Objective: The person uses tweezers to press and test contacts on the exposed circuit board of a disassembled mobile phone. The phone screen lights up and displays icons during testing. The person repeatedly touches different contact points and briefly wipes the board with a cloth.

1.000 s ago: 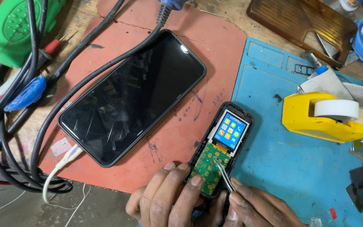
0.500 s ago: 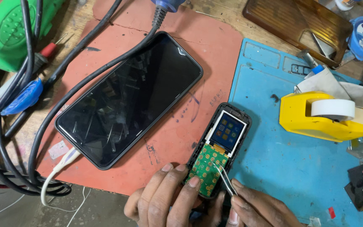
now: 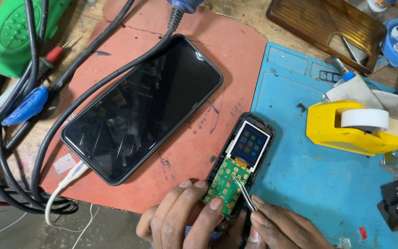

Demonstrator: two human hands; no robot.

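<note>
left hand [image 3: 180, 219] steadies keypad phone [image 3: 240, 163]; right hand [image 3: 284, 228] w/ tweezers [image 3: 245, 193] on board.

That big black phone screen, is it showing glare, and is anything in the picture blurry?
Head view: the big phone is dark and mirrors pale streaks from overhead, with no harsh glare; the small opened phone has a lit blue screen and looks sharp; the left hand and right hand are cut off by the bottom edge.

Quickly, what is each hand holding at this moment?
Left hand: fingers closed on the small opened phone.
Right hand: fingers closed on metal tweezers.
</note>
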